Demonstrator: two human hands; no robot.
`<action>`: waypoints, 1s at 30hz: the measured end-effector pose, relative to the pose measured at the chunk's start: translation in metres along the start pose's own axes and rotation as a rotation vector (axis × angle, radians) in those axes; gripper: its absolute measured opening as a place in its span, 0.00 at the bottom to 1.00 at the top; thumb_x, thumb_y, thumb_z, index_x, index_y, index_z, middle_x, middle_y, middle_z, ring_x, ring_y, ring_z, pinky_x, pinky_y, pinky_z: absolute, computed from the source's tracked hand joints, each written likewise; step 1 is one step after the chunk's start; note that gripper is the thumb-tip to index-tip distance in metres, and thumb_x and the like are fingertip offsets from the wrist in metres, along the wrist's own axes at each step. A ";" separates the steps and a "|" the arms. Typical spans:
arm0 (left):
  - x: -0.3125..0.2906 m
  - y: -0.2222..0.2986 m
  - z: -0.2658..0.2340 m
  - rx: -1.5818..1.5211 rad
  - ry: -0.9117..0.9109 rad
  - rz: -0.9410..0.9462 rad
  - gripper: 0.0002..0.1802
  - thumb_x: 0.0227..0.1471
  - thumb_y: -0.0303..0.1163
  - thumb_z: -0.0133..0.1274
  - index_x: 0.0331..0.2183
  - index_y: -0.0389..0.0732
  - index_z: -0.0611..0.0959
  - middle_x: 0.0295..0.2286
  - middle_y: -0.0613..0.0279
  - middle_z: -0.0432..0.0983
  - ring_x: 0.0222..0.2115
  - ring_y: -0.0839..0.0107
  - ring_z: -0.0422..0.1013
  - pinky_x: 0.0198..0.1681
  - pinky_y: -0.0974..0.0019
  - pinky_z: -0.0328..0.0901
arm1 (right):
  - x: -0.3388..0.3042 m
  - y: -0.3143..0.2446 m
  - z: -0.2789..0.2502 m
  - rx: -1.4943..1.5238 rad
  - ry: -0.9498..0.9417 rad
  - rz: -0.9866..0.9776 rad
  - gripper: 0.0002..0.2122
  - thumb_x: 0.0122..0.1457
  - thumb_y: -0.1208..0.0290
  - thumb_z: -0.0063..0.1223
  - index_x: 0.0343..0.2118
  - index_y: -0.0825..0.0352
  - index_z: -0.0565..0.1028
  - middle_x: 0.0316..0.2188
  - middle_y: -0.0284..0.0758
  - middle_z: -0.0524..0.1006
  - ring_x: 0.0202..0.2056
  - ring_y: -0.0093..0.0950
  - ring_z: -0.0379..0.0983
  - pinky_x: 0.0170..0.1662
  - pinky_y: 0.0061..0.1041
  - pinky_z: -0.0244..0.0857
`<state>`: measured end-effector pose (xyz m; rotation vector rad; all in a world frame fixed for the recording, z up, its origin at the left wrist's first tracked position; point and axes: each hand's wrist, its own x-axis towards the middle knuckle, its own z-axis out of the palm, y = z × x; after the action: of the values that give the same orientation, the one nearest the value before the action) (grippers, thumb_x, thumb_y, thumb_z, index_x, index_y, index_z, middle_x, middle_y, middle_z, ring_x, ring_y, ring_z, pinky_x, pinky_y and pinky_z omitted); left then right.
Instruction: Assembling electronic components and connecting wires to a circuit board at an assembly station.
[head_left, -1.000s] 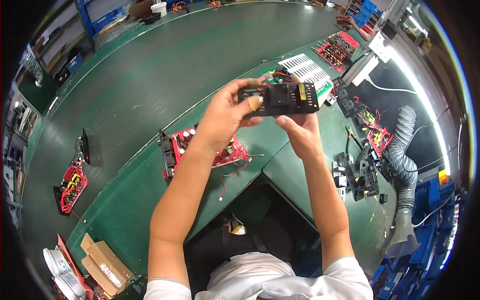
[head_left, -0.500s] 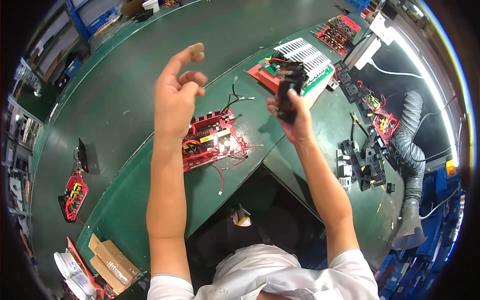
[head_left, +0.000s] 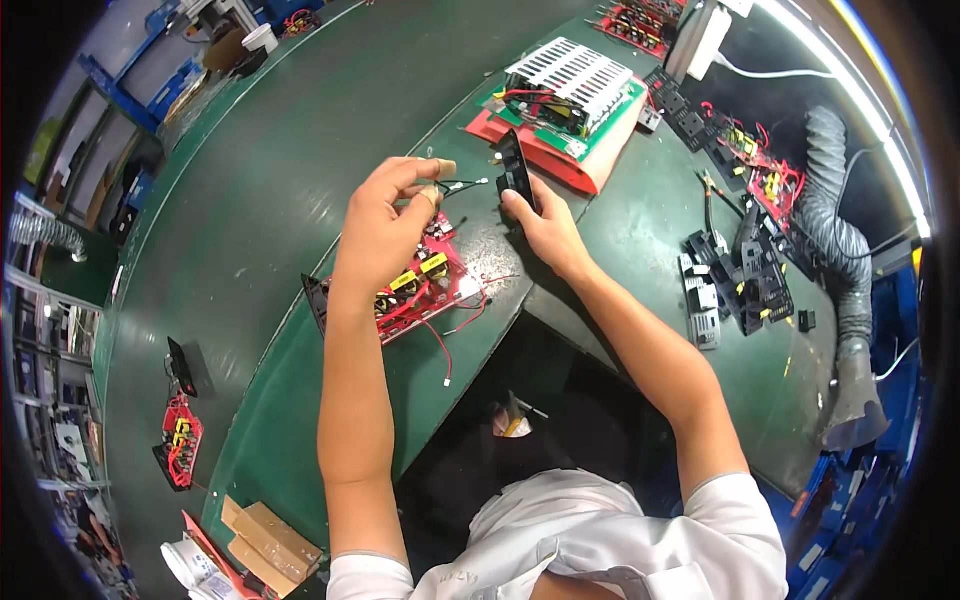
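A red circuit board [head_left: 452, 288] with yellow-labelled parts and loose red wires lies on the green bench, partly hidden behind my left forearm. Above its far end, my left hand [head_left: 385, 225] is closed, pinching thin black wires [head_left: 460, 185] that end in small white connectors. My right hand [head_left: 550, 228] grips a black plastic panel [head_left: 516, 170], held upright just right of the connectors. A small gap separates the panel from the wire ends. Another black panel [head_left: 315, 300] stands at the board's left end.
Far ahead, a white slotted metal cover [head_left: 572, 78] sits on a green board over a red pad [head_left: 540, 155]. Black plastic panels [head_left: 740, 275] and pliers [head_left: 712, 215] lie to the right, beside a grey flexible duct [head_left: 840, 240]. Another red board [head_left: 180, 440] and a cardboard box [head_left: 272, 545] are at left.
My left hand has come down and closed on the black wires. My right hand has brought the black panel leftward and turned it edge-on, close to them. The whole view has shifted slightly.
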<state>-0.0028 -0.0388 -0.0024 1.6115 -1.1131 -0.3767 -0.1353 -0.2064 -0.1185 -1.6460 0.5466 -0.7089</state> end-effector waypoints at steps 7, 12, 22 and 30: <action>0.001 0.008 -0.029 -0.027 0.082 0.012 0.14 0.53 0.22 0.53 0.43 0.36 0.83 0.42 0.64 0.78 0.34 0.79 0.70 0.40 0.74 0.64 | -0.096 -0.075 -0.017 -0.614 -0.144 -0.395 0.22 0.57 0.74 0.57 0.55 0.71 0.68 0.52 0.48 0.71 0.52 0.47 0.69 0.55 0.38 0.64; -0.001 0.013 -0.042 -0.013 0.131 0.050 0.15 0.55 0.25 0.52 0.45 0.36 0.82 0.42 0.64 0.79 0.36 0.76 0.74 0.40 0.72 0.66 | -0.234 -0.025 -0.039 -0.586 -0.410 -0.276 0.20 0.53 0.79 0.59 0.51 0.69 0.72 0.51 0.45 0.72 0.51 0.45 0.69 0.54 0.37 0.65; 0.009 -0.015 0.010 0.335 0.010 0.281 0.12 0.53 0.23 0.51 0.39 0.36 0.84 0.34 0.61 0.79 0.33 0.68 0.75 0.39 0.67 0.69 | -0.380 0.112 -0.138 -0.006 0.363 1.051 0.32 0.67 0.47 0.40 0.60 0.76 0.63 0.58 0.44 0.68 0.58 0.35 0.64 0.61 0.30 0.55; 0.040 -0.045 0.039 1.078 -0.065 0.148 0.21 0.47 0.24 0.52 0.47 0.42 0.80 0.45 0.56 0.77 0.49 0.54 0.71 0.50 0.51 0.67 | -0.476 0.159 -0.155 0.046 0.320 1.224 0.31 0.66 0.44 0.39 0.54 0.73 0.72 0.52 0.40 0.75 0.53 0.33 0.69 0.57 0.32 0.59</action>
<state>0.0097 -0.0954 -0.0446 2.4083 -1.6040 0.3576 -0.5761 -0.0138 -0.3302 -0.8651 1.5475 -0.0406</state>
